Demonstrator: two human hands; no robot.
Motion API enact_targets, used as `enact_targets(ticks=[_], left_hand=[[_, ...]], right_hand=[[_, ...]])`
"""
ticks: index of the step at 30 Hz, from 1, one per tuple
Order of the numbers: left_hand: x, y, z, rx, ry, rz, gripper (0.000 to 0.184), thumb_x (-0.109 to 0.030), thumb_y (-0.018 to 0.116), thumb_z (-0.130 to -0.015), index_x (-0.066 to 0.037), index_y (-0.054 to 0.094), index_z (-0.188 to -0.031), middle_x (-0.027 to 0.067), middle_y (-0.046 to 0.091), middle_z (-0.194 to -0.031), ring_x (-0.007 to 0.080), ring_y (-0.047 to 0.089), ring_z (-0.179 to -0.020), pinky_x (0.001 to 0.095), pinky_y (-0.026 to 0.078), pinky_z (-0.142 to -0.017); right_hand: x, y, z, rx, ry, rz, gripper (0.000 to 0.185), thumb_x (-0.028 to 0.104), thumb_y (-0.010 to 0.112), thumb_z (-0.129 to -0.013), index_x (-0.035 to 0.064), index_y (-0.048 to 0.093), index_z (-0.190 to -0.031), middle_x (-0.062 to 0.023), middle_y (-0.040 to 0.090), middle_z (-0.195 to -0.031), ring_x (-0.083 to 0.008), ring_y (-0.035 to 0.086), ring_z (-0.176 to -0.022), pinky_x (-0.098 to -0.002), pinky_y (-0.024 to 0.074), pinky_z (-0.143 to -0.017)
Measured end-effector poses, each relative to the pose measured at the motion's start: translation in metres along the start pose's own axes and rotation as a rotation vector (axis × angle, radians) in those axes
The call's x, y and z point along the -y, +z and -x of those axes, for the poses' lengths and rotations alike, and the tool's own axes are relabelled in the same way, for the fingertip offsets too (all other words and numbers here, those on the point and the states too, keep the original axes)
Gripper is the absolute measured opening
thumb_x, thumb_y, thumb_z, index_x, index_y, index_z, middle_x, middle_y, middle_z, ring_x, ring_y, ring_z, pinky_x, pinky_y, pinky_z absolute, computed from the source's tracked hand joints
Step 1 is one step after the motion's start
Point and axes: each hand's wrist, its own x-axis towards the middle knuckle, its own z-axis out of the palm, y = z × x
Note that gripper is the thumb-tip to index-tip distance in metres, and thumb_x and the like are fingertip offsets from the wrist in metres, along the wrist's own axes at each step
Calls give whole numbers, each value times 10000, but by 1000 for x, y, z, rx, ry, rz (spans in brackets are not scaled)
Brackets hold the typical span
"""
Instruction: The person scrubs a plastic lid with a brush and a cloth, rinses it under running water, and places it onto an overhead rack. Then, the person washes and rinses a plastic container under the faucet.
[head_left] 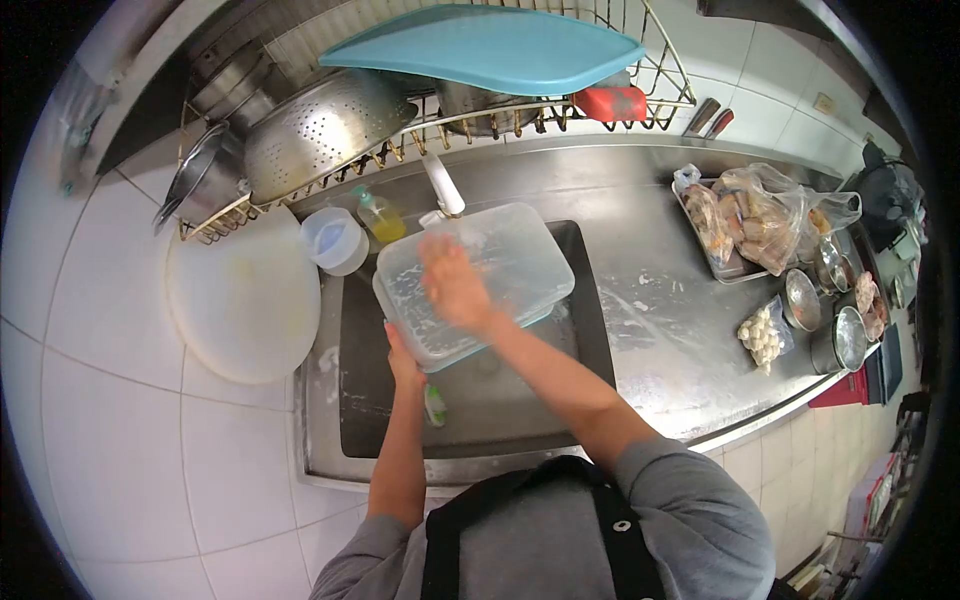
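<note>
Over the sink (480,405), below the faucet (443,185), a translucent rectangular plastic container (520,255) is held with its broad flat face up. White streaks like suds mark that face. My left hand (404,362) grips its lower left corner, thumb along the side and the other fingers hidden underneath. On the upper left of the flat face lies my right hand (455,285), touching it. Motion smears those fingers, so I cannot make out their shape or anything under them. A small green and white item (434,405) rests in the basin near my left wrist.
Left of the faucet stand a soap bottle (380,215) and a white tub (335,241); a round white board (245,300) leans at the wall. A rack (420,125) overhead holds a colander (325,130) and a blue tray (480,48). Bagged food (755,215) and metal bowls (800,298) sit right.
</note>
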Motion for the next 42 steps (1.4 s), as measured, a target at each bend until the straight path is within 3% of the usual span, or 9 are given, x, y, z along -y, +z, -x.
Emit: enact_targets(ticks=[4, 13, 18, 22, 27, 31, 34, 36, 42], left_hand=[[7, -14, 8, 181, 66, 216, 646, -536, 401, -1000, -37, 413, -1410, 98, 531, -1355, 259, 530, -1213, 382, 445, -999], [21, -67, 28, 63, -145, 258, 493, -401, 455, -1004, -84, 426, -1381, 88, 522, -1333, 301, 531, -1207, 503, 487, -969], [53, -64, 15, 88, -49, 78, 569, -463, 420, -1006, -107, 343, -1443, 76, 455, -1414, 287, 485, -1262, 496, 459, -1000], [40, -30, 23, 147, 76, 128, 573, -473, 413, -1008, -118, 338, -1452, 71, 411, -1459, 272, 445, -1303, 488, 443, -1018], [34, -39, 35, 118, -30, 225, 490, -395, 439, -1007, -110, 416, -1405, 84, 497, -1391, 279, 518, -1239, 488, 475, -983], [50, -74, 24, 104, -117, 322, 440, -362, 480, -979, -94, 514, -1327, 87, 589, -1292, 284, 590, -1151, 489, 511, -933], [65, -98, 28, 92, -328, 368, 431, -370, 505, -963, -93, 552, -1290, 74, 615, -1259, 278, 600, -1132, 477, 520, -924], [76, -107, 30, 14, -418, 350, 416, -381, 520, -953, -107, 578, -1261, 63, 631, -1234, 275, 607, -1120, 475, 522, -914], [97, -132, 42, 5, -592, 169, 425, -440, 552, -920, -138, 601, -1215, 43, 629, -1241, 270, 596, -1134, 492, 510, -906]], right_hand=[[36, -40, 49, 170, -208, -155, 535, 283, 459, -974, 78, 372, -1460, -172, 312, -1531, -378, 275, -1418, -517, 208, -1160], [-98, -80, 13, 97, 84, 271, 542, 299, 411, -973, 168, 338, -1493, -171, 280, -1550, -426, 213, -1431, -517, 172, -1175], [-20, -6, -3, 106, -175, 451, 564, 288, 414, -977, 98, 307, -1496, -149, 298, -1547, -398, 215, -1439, -530, 159, -1174], [77, -2, 34, 245, -217, 102, 564, 294, 444, -960, 54, 363, -1464, -132, 297, -1551, -334, 259, -1434, -519, 172, -1172], [46, -50, 64, 257, -274, 124, 519, 323, 527, -930, 135, 460, -1409, -121, 403, -1479, -328, 355, -1371, -526, 224, -1148], [-39, -87, 54, -31, 32, 314, 459, 301, 564, -920, 92, 534, -1328, -201, 412, -1432, -362, 397, -1321, -521, 267, -1130], [-97, -58, 57, -370, 528, -41, 545, 360, 552, -959, -10, 471, -1351, -303, 358, -1427, -418, 348, -1332, -516, 272, -1116], [-114, -62, 54, -189, 1147, -601, 552, 366, 519, -992, -66, 458, -1330, -256, 373, -1443, -354, 416, -1307, -484, 343, -1089], [-158, -40, 67, 205, 1230, -1658, 482, 428, 577, -958, -10, 580, -1158, -86, 649, -956, -176, 652, -742, -350, 568, -709]])
